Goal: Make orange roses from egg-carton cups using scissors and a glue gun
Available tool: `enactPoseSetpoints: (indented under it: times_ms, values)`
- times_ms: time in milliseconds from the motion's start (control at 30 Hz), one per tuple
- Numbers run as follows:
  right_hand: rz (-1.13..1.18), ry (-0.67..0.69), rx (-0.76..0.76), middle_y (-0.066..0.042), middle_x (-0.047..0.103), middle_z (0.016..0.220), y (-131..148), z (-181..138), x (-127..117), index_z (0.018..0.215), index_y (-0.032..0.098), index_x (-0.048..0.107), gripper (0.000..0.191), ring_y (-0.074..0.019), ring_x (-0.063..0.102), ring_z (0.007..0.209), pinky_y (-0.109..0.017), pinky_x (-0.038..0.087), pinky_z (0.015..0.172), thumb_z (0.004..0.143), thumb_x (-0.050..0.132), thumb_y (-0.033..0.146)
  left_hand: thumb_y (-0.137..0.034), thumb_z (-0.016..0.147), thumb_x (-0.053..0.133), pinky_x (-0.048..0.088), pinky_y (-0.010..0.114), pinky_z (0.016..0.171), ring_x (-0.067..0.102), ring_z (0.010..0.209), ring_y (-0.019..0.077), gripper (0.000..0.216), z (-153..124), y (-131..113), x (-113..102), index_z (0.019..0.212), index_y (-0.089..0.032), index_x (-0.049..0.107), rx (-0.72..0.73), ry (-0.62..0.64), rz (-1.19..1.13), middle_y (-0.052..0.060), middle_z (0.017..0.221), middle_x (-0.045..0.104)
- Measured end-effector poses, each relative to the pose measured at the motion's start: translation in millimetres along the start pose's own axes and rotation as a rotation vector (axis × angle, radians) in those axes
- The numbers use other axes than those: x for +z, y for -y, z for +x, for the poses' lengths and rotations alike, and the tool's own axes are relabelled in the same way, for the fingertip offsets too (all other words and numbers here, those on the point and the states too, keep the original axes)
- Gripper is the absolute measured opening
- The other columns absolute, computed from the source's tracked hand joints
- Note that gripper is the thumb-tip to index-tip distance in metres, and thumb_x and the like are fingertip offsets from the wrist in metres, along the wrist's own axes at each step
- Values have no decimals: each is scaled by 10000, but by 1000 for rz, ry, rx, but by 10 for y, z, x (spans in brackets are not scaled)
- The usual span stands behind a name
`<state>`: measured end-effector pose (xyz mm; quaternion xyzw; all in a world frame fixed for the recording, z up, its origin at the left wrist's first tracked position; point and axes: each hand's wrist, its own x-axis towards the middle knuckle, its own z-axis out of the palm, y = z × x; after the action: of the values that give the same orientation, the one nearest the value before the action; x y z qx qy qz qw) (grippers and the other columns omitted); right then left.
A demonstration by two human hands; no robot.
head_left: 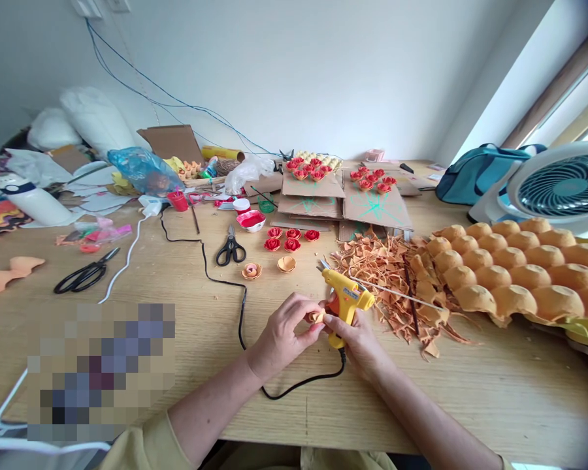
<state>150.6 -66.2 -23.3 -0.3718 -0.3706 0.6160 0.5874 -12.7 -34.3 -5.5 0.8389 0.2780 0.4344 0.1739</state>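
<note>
Near the table's front, my left hand pinches a small tan egg-carton flower piece between thumb and fingers. My right hand is wrapped round a yellow glue gun, its nozzle pointing up and left; the right thumb touches the flower piece too. A black cord runs from the gun's handle across the table. Just beyond my hands lie two tan paper cups, one layered with a reddish centre and one plain. Behind them sit several red paper roses.
Tan carton scraps are heaped right of the glue gun, beside egg trays and a fan. Black scissors and another pair lie left. A bowl of red paint stands before cardboard sheets bearing red roses.
</note>
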Motion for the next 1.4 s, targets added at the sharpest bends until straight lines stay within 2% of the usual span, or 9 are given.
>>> enactPoseSetpoints:
  times_ms: [267,500,800,1267,1400]
  values:
    - [-8,1,-5,-3,680,919,21,-11,-11,970,226,630,323,-163,615,774,-277,493,724,732,817,338,-78,912,581,548,268,861,650,953,153,212,-4,1,-15,1079,-208,567,111,35,75,52,1015,643]
    - [23,18,-7,-12,691,921,10,-9,-12,990,229,646,322,-168,627,797,-291,497,748,744,821,340,-73,888,609,553,276,838,638,925,158,220,17,-4,-28,1053,-211,565,83,-1,49,38,963,636]
    - [3,-38,6,-1,663,835,-15,-9,-48,931,217,695,315,-147,567,729,-282,481,710,711,847,382,-87,919,601,559,290,897,640,971,152,282,7,25,-73,1169,-212,561,105,7,82,54,1023,627]
    - [7,-24,-5,10,653,846,-27,-3,-53,952,226,686,313,-138,553,747,-255,457,696,710,854,331,-80,916,609,584,287,892,657,969,150,279,13,19,-67,1165,-201,578,168,-34,151,56,1034,647]
    - [3,-11,-1,-6,677,890,-46,1,-68,974,221,685,326,-153,577,784,-275,466,735,719,848,341,-86,921,604,592,291,885,665,968,153,270,8,20,-63,1163,-204,585,164,-31,161,57,1035,653]
